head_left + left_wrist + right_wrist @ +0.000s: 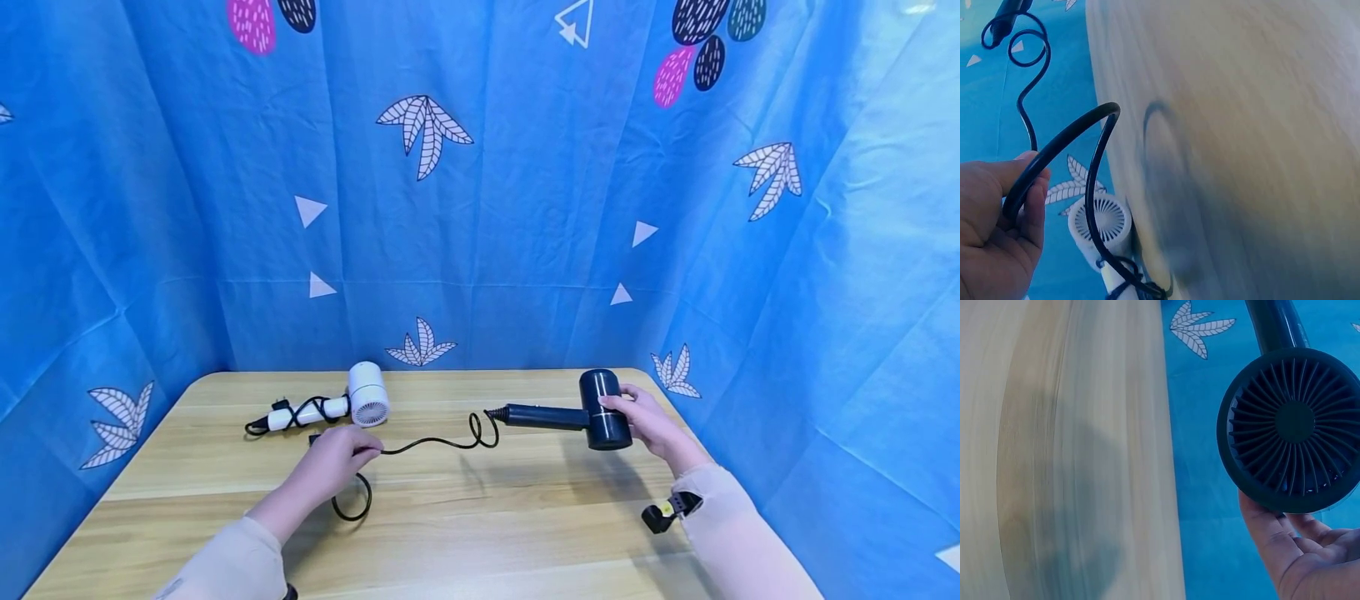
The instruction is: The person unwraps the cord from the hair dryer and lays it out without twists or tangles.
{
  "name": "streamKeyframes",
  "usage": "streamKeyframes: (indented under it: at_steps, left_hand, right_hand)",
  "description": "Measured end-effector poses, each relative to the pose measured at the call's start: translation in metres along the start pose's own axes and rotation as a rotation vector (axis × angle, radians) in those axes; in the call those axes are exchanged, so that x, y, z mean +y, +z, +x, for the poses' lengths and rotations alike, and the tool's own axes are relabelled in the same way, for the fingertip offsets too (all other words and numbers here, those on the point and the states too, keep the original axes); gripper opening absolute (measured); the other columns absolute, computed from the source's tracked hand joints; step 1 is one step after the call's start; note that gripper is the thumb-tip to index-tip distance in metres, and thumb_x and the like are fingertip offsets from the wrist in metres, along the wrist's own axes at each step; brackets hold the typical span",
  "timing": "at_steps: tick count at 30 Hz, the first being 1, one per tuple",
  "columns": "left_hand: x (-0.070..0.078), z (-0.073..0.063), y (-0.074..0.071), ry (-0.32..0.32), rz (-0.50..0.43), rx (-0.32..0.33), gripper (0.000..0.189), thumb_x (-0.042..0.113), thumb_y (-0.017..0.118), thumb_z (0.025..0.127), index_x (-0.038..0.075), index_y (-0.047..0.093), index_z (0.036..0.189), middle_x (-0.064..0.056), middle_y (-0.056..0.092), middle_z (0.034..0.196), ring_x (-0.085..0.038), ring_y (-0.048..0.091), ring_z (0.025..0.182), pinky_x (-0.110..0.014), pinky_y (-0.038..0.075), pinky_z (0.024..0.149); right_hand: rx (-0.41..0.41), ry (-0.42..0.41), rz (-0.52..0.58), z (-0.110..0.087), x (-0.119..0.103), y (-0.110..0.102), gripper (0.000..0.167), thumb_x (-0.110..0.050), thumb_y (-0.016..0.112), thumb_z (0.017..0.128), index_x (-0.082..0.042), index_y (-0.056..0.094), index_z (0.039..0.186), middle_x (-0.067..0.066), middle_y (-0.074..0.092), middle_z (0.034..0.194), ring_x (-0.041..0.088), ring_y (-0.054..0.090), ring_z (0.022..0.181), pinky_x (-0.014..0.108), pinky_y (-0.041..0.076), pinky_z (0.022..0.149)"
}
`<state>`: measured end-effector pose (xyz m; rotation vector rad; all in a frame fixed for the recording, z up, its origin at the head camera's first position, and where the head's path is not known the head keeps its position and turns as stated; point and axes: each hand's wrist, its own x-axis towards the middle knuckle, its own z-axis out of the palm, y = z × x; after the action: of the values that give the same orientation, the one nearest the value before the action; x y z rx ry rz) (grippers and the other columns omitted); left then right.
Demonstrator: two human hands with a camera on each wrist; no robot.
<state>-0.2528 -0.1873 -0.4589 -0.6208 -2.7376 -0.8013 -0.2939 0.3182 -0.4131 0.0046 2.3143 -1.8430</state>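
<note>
A black hair dryer [604,410] is held above the table by my right hand [651,423], which grips its barrel; the handle points left. Its round vented end [1294,422] faces the right wrist camera. From the handle a black cord [435,442] runs, with a coil in it, to my left hand [336,463]. That hand pinches the cord between thumb and fingers, and a loop of it hangs below. Just beyond the left hand lies a white hair dryer [368,393] with its own black cord wrapped round the handle.
The light wooden table [480,550] lies under both hands. Blue patterned cloth [480,208] hangs behind the table and along both its sides. A small black device [663,512] is strapped at the right sleeve.
</note>
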Motion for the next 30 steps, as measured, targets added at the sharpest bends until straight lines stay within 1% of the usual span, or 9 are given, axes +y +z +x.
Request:
streamKeyframes:
  at_steps: [6,10,13,16,24,30]
  left_hand:
    - [-0.007,-0.008,-0.012,-0.019,0.013,0.011,0.009,0.009,0.073,0.091,0.012,0.079,0.097,0.004,0.071,0.090,-0.019,0.068,0.088,-0.041,0.057,0.080]
    - [-0.013,-0.011,-0.019,-0.029,0.021,0.032,0.008,0.009,0.073,0.091,0.012,0.079,0.096,0.004,0.072,0.090,-0.021,0.068,0.089,-0.042,0.057,0.080]
    - [-0.017,-0.013,-0.022,-0.018,0.032,0.051,0.008,0.009,0.074,0.090,0.013,0.079,0.094,0.004,0.072,0.090,-0.021,0.068,0.089,-0.043,0.057,0.080]
    - [-0.021,-0.015,-0.025,-0.011,0.040,0.055,0.008,0.009,0.074,0.090,0.014,0.079,0.094,0.003,0.072,0.090,-0.021,0.068,0.088,-0.043,0.057,0.079]
    - [-0.028,-0.018,-0.032,-0.057,0.038,0.049,0.009,0.009,0.073,0.091,0.012,0.078,0.097,0.000,0.073,0.095,-0.023,0.068,0.090,-0.043,0.057,0.078]
    - [-0.031,-0.018,-0.039,-0.052,0.041,0.056,0.008,0.008,0.074,0.090,0.011,0.078,0.097,-0.002,0.073,0.097,-0.024,0.069,0.092,-0.044,0.057,0.078]
  right_hand:
    - [0.019,-0.004,0.004,-0.003,0.000,-0.008,0.071,-0.027,0.059,0.098,0.007,0.022,0.149,0.023,0.058,0.123,0.020,0.066,0.097,0.037,0.059,0.085]
    - [0.026,-0.009,0.002,-0.005,-0.001,-0.014,0.073,-0.027,0.060,0.098,0.008,0.021,0.149,0.020,0.060,0.120,0.018,0.066,0.096,0.037,0.059,0.084]
    - [0.042,-0.015,0.006,-0.006,0.000,-0.018,0.071,-0.024,0.060,0.098,0.009,0.022,0.148,0.018,0.061,0.116,0.018,0.067,0.094,0.036,0.059,0.083]
    - [0.056,-0.019,0.015,-0.007,0.002,-0.021,0.070,-0.022,0.060,0.098,0.009,0.022,0.148,0.018,0.062,0.114,0.018,0.068,0.093,0.036,0.059,0.083]
    - [0.063,-0.001,-0.025,-0.012,0.004,-0.031,0.078,-0.027,0.061,0.098,0.008,0.017,0.151,0.023,0.059,0.122,0.019,0.068,0.095,0.037,0.060,0.083]
    - [0.088,0.019,-0.048,-0.015,0.007,-0.038,0.079,-0.027,0.061,0.098,0.007,0.015,0.153,0.028,0.057,0.124,0.020,0.068,0.093,0.036,0.060,0.083]
